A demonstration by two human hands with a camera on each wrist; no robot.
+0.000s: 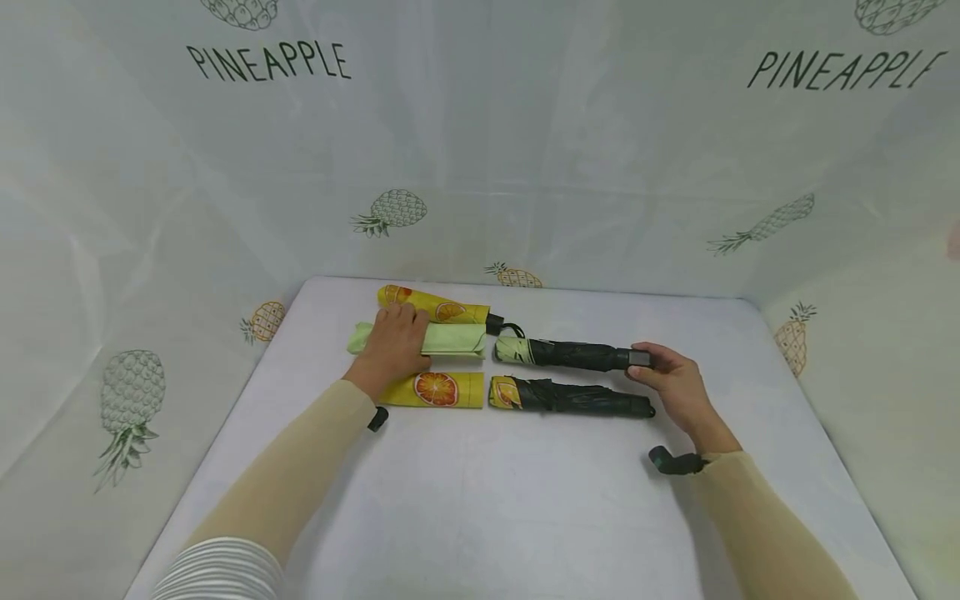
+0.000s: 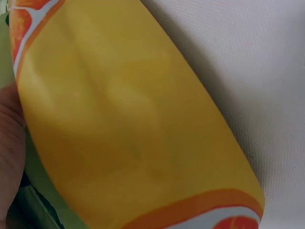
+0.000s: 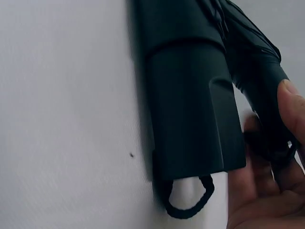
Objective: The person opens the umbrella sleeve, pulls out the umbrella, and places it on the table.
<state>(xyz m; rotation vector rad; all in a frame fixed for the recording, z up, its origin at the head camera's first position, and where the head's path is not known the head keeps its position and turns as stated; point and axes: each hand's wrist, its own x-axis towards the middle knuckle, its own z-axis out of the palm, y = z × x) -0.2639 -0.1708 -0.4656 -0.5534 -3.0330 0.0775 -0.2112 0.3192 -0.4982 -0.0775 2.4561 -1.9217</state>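
My left hand (image 1: 395,346) grips a light green umbrella sleeve (image 1: 456,339), fingers over its far side and thumb along the near one. In line with the sleeve's right end lies a folded black umbrella (image 1: 570,354) with a green-printed tip. My right hand (image 1: 675,387) pinches that umbrella's handle between thumb and fingers. In the right wrist view, the held umbrella (image 3: 257,76) shows behind a nearer black handle (image 3: 190,109) with a cord loop (image 3: 186,210). A yellow fruit-print sleeve (image 2: 119,119) fills the left wrist view, beside my left thumb (image 2: 9,152).
Nearer me, a second black umbrella (image 1: 585,397) with a yellow-printed tip lies end to end with the yellow sleeve. Behind the green sleeve is a yellow umbrella (image 1: 450,312) with a black end and strap. A white cloth with pineapple prints covers table and walls.
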